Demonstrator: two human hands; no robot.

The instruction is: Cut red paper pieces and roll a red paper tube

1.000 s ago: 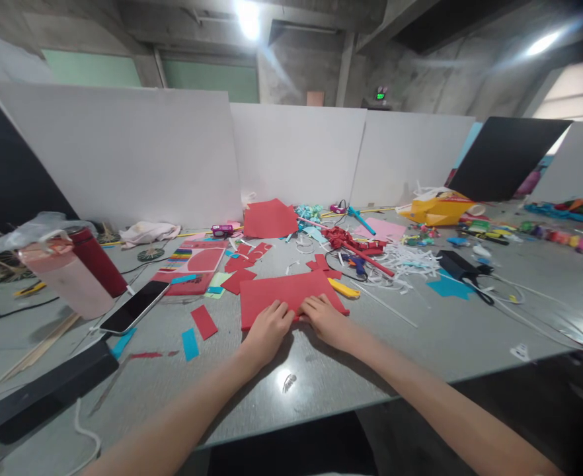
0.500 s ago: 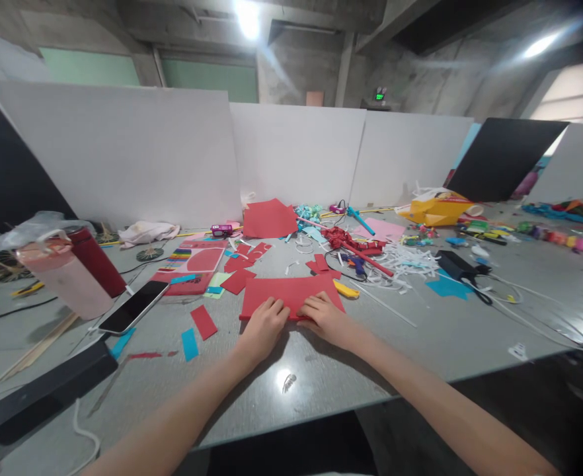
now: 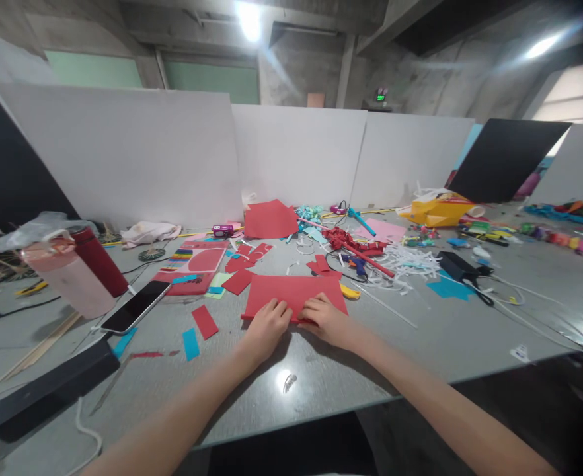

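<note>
A sheet of red paper point(image 3: 291, 289) lies on the grey table in front of me, its near edge curled into a narrow roll. My left hand point(image 3: 272, 324) is closed over that rolled edge left of the middle, fingers bent and pressed down. Just to the right, my right hand point(image 3: 324, 320) grips the same edge with its fingertips. A small gap parts the two hands. Both thumbs are largely hidden. Close to the sheet's right side is a yellow cutter point(image 3: 349, 292), and small red paper pieces point(image 3: 238, 281) lie off its left corner.
Left stand a pink bottle point(image 3: 68, 281), a red bottle point(image 3: 98, 261), a phone point(image 3: 135, 307) and a black power strip point(image 3: 56, 390). Behind are a red paper bundle point(image 3: 355, 244), white paper shreds point(image 3: 410, 261) and a blue glue gun point(image 3: 357, 264). White boards point(image 3: 296, 155) line the back.
Both hands stay on the sheet's near edge, their fingers shifted only slightly. The whole view has moved a little; the objects around lie as before.
</note>
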